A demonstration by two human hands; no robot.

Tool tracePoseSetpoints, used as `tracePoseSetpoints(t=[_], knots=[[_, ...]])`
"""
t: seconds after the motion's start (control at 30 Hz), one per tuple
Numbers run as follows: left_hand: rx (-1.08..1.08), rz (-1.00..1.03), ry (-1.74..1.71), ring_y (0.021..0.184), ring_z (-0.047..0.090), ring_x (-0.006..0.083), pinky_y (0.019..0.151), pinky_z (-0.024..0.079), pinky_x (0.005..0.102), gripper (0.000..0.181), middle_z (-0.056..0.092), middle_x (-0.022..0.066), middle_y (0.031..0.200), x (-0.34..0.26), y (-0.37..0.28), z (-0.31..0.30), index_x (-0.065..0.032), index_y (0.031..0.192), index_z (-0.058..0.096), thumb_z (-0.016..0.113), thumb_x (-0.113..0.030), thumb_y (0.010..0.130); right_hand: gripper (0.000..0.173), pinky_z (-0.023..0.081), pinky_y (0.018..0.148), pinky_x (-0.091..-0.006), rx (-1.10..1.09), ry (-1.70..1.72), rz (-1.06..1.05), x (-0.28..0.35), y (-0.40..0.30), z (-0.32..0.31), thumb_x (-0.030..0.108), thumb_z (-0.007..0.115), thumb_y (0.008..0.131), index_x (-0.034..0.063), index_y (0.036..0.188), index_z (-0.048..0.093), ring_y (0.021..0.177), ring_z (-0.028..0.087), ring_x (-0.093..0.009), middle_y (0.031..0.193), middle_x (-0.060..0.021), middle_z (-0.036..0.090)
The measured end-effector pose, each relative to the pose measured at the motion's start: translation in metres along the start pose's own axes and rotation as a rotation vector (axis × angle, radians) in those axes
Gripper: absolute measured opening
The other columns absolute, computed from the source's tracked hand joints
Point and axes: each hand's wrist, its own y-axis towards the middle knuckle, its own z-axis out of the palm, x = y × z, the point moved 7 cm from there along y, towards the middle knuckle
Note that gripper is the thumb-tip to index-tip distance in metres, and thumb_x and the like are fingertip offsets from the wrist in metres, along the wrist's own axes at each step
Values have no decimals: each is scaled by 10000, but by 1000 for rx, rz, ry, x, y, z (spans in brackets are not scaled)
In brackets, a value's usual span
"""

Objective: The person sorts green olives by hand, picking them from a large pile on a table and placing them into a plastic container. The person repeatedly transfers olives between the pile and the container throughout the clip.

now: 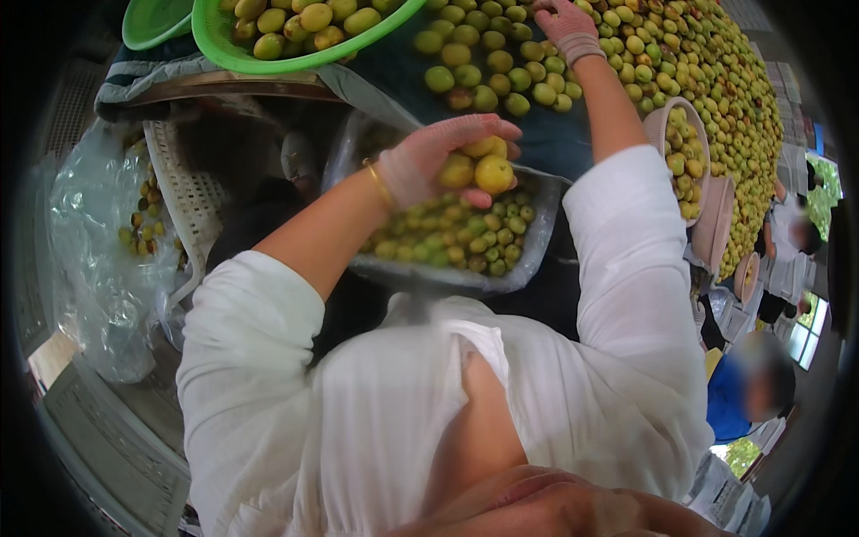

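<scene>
My left hand (pixel 419 158), in a thin pinkish glove, cups several yellow plum-like fruits (pixel 494 174). It is above a crate lined with clear plastic (pixel 547 228), which holds many smaller-looking green and yellow fruits (pixel 496 235). My right hand (pixel 569 28), gloved the same way, reaches out to the fruit on the table at the top edge of the view. Its fingertips are partly cut off, so whether they grip a fruit cannot be seen. Loose greenish fruits (pixel 483 64) lie on a dark blue cloth (pixel 547 137) left of that hand.
A large fruit heap (pixel 711 87) spreads along the right. Pink baskets (pixel 713 218) stand against it, one filled with fruit. A green basket of fruit (pixel 295 64) sits upper left. Below are a white crate (pixel 184 181) and plastic sheeting (pixel 100 268). Other people (pixel 735 389) are at far right.
</scene>
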Motion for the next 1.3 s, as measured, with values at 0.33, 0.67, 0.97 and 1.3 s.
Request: tracePoseSetpoints(t=[0.33, 0.67, 0.97, 1.3], knots=[[-35, 55, -47, 1053, 673, 306, 674, 640, 367, 658, 567, 176, 1299, 4, 2, -14, -15, 1375, 494, 577, -508, 948, 443, 534, 864, -405, 415, -213, -327, 143, -59, 38, 414, 622, 871, 207, 1262, 631, 969, 688, -293, 1080, -122, 712], [-21, 147, -95, 1081, 660, 379, 630, 648, 393, 636, 542, 164, 1351, -8, -1, -15, -42, 1394, 473, 543, -510, 969, 561, 503, 550, -226, 611, 1667, 89, 119, -115, 8, 502, 537, 993, 1, 1241, 581, 707, 633, -166, 956, -145, 667], [75, 27, -96, 1079, 661, 372, 646, 650, 400, 640, 560, 138, 1355, 12, -3, -12, -74, 1421, 457, 525, -528, 975, 575, 514, 582, -230, 464, 1844, 169, 131, -175, -26, 453, 531, 1008, 2, 1363, 499, 784, 613, -126, 1016, -102, 648], [47, 32, -129, 1144, 636, 289, 975, 552, 422, 638, 571, 177, 1338, 31, -11, -5, -41, 1411, 450, 609, -459, 957, 518, 540, 891, -360, 164, 1711, -53, 162, -202, -32, 354, 506, 1026, 20, 1416, 432, 962, 661, -255, 1164, -159, 638]])
